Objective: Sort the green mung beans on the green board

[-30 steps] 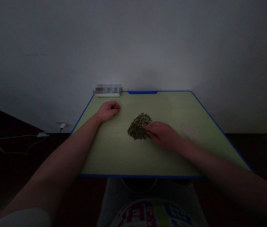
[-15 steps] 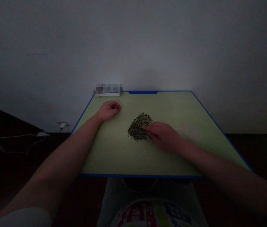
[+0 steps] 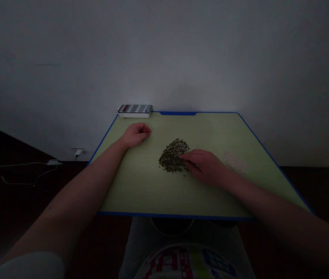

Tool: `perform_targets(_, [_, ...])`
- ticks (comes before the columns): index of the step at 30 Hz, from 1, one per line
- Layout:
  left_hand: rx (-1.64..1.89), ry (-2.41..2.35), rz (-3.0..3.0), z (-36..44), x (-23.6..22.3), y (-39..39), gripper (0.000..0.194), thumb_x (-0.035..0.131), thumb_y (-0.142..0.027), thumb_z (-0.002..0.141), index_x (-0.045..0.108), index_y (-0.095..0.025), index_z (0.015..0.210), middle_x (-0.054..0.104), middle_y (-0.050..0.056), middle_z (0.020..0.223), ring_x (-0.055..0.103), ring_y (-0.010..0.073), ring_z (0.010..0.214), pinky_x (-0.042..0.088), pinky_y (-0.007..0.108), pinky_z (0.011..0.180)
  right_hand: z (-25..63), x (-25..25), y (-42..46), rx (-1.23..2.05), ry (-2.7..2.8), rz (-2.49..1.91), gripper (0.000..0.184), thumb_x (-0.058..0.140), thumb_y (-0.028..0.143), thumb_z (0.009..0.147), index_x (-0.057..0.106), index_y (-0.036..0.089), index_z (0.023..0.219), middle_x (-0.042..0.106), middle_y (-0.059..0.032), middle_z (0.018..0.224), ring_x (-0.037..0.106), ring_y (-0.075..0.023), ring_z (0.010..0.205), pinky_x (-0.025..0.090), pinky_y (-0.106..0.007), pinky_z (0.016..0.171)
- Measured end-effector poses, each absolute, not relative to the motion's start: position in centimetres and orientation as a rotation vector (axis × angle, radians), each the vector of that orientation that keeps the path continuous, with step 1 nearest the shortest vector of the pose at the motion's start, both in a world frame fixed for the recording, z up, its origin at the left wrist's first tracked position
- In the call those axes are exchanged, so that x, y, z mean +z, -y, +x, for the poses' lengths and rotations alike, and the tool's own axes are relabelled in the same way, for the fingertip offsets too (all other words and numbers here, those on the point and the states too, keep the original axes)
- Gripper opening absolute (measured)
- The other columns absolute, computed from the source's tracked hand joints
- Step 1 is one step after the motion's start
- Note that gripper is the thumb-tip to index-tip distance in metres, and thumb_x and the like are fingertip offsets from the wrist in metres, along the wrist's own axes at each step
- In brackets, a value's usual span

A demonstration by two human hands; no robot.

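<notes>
A loose heap of small dark greenish grains (image 3: pixel 172 157), with paler ones mixed in near its top, lies mid-table. At the heap's right edge my right hand (image 3: pixel 203 164) touches the grains, thumb and forefinger drawn together. Whatever is between those fingertips is too small and dim to name. My left hand (image 3: pixel 136 135) rests on the tabletop left of and beyond the heap, fingers curled in, with nothing showing in them. To the right, beyond my right wrist, a thin patch of whitish grains (image 3: pixel 234 161) is spread, partly behind the wrist.
The pale green table (image 3: pixel 153 197) has a blue rim and stands against a grey wall. A phone (image 3: pixel 135 109) lies on a white box (image 3: pixel 134 115) at the back left corner. White cables (image 3: pixel 54 162) hang at a wall socket on the left. The light is dim.
My right fingers have shifted very slightly at the heap's edge, and a few grains now lie loose at its near side. My left hand stays put. The view has moved a little.
</notes>
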State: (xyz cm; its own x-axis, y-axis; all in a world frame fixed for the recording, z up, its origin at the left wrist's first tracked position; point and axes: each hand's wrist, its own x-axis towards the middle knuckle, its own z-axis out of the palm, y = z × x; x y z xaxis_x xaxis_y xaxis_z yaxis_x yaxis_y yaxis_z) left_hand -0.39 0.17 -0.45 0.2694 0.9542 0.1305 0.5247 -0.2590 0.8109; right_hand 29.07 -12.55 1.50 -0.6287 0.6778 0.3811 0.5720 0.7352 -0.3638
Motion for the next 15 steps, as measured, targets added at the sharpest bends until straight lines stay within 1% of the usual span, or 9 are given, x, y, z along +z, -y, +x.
perform_targets(4, [0.845, -1.341, 1.909, -0.42, -0.46, -0.20, 0.020, 0.060, -0.027, 0.063, 0.062, -0.015, 0.078, 0.051, -0.002, 0.061, 0.044, 0.0108, 0.057, 0.037, 0.025, 0.056, 28.96, 1.24, 12.45, 0.279, 2.437, -0.939, 0.032, 0.048, 0.015, 0.089, 0.067, 0.016, 0.114, 0.073, -0.0090, 0.100, 0.066, -0.0190, 0.089, 0.052, -0.032, 0.079])
perform_targets(7, [0.843, -1.353, 1.926, -0.40, -0.36, -0.12, 0.020, 0.060, -0.028, 0.064, 0.062, -0.015, 0.079, 0.051, -0.002, 0.062, 0.044, 0.0103, 0.057, 0.036, 0.024, 0.055, 28.97, 1.21, 12.42, 0.288, 2.424, -0.932, 0.032, 0.048, 0.014, 0.087, 0.067, 0.017, 0.113, 0.073, -0.0081, 0.099, 0.066, -0.0182, 0.088, 0.052, -0.031, 0.079])
perform_targets(10, [0.822, -1.366, 1.923, -0.26, -0.07, 0.08, 0.019, 0.059, -0.027, 0.063, 0.062, -0.014, 0.077, 0.051, -0.003, 0.062, 0.044, 0.0098, 0.056, 0.036, 0.024, 0.055, 29.04, 1.29, 12.44, 0.288, 2.434, -0.940, 0.032, 0.048, 0.014, 0.086, 0.067, 0.015, 0.112, 0.073, -0.0088, 0.097, 0.066, -0.0189, 0.086, 0.052, -0.032, 0.078])
perform_targets(15, [0.822, -1.374, 1.926, -0.15, 0.10, 0.18, 0.020, 0.059, -0.027, 0.063, 0.061, -0.014, 0.078, 0.050, -0.003, 0.061, 0.043, 0.0100, 0.056, 0.036, 0.025, 0.056, 28.92, 1.32, 12.40, 0.286, 2.444, -0.955, 0.032, 0.048, 0.015, 0.088, 0.067, 0.015, 0.114, 0.072, -0.0094, 0.100, 0.065, -0.0189, 0.089, 0.052, -0.032, 0.081])
